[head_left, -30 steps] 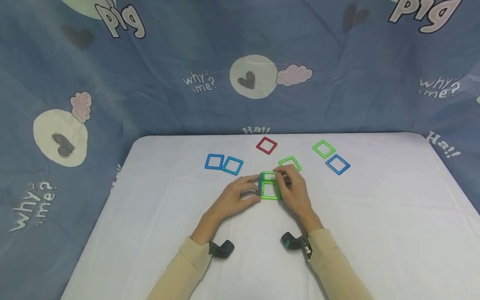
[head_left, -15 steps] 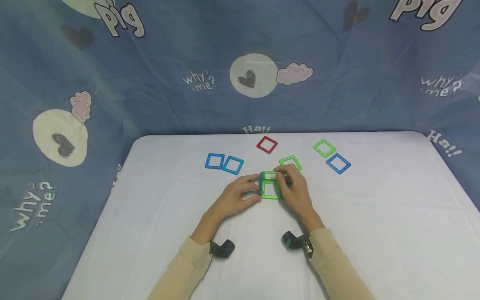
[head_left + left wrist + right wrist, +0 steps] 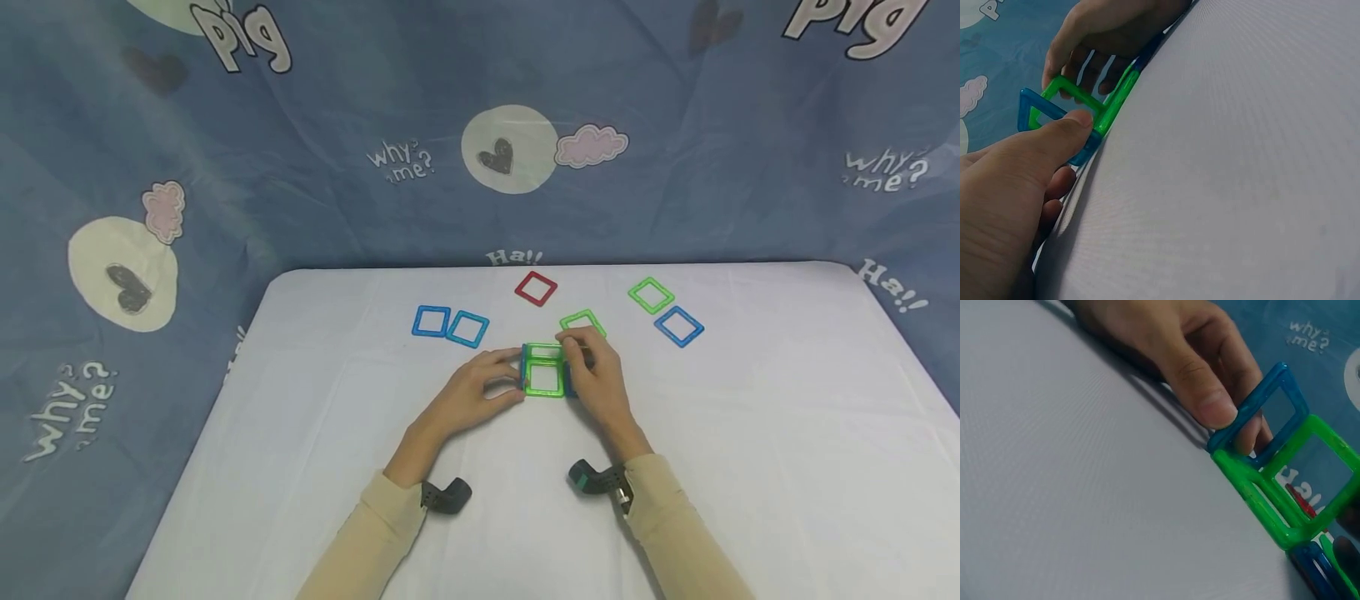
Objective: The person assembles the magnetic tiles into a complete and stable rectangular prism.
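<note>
Left grip (image 3: 480, 387) pinched on upright blue tile (image 3: 1252, 403), right grip (image 3: 597, 379) unclear, green tile (image 3: 576, 317) just beyond, red tile (image 3: 546, 279) farther.

Looks like a makeshift recording corner, judging by a wrinkled blue cartoon-printed cloth (image 3: 337, 221) rising right behind a white worktop (image 3: 787, 450) and by two dark wrist-worn cameras (image 3: 448, 497), but impossible to pin down as home, office or lab.

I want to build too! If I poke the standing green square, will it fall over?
The standing green square might tip, because it's up on a thin edge. It's probably light, being a slim frame with a see-through middle. Its straight sides look stiff.
</note>
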Tool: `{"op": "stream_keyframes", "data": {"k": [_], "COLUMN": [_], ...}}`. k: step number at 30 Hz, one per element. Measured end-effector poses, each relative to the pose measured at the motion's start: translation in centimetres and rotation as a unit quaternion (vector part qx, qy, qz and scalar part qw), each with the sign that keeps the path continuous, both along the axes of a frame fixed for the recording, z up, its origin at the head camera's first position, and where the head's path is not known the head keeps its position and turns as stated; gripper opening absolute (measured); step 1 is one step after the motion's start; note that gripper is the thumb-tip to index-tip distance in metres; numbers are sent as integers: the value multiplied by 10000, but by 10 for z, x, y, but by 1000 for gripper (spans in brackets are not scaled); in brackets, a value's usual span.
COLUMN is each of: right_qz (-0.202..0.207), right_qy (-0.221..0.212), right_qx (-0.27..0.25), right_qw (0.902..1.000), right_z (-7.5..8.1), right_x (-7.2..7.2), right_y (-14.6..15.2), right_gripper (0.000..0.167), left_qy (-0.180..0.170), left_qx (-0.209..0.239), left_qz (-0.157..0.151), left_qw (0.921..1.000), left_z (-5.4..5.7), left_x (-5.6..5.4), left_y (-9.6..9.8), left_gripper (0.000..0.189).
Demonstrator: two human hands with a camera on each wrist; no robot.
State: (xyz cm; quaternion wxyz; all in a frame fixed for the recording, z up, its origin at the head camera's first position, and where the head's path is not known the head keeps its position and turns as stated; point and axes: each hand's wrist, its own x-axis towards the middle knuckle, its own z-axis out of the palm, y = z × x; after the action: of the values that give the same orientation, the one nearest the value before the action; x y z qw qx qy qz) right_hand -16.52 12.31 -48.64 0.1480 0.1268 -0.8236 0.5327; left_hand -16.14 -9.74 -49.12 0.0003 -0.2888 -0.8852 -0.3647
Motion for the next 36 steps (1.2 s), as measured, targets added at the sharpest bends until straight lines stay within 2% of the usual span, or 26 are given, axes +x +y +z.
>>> {"op": "stream_keyframes", "data": {"k": [5,11,16,23,30,33,36], "right_qz": [-122,-572,-836,-1089,-1081,-995,-949], "right_qy": [-26,27,72,-179,-397,-464,-401], "right_qx": [-131,-121,153,504,524,756,1208], "right_qw": [9998,9983,9964,9926,9920,9911,9873], "right_z": [1,-1,-4,-5,-5,-5,-6], "right_x": [0,-4,-8,-12,-12,-13,-13], "right_y": [4,17,30,44,49,48,46], "right_gripper": [20,22,23,17,19,21,23], "left_qy": [-45,-24,122,165,123,111,84], "left_qx": [-75,-95,-71,-60,-65,-77,-110], "left_qz": [35,44,-12,11,4,4,12], "left_qw": [10000,9999,9999,9998,9999,9999,9999], "left_z": [0,-1,-1,2,1,1,1], "left_x": [0,3,4,4,3,3,3], "left_y": [1,1,1,1,1,1,1], "left_gripper": [19,18,18,19,20,19,19]}}
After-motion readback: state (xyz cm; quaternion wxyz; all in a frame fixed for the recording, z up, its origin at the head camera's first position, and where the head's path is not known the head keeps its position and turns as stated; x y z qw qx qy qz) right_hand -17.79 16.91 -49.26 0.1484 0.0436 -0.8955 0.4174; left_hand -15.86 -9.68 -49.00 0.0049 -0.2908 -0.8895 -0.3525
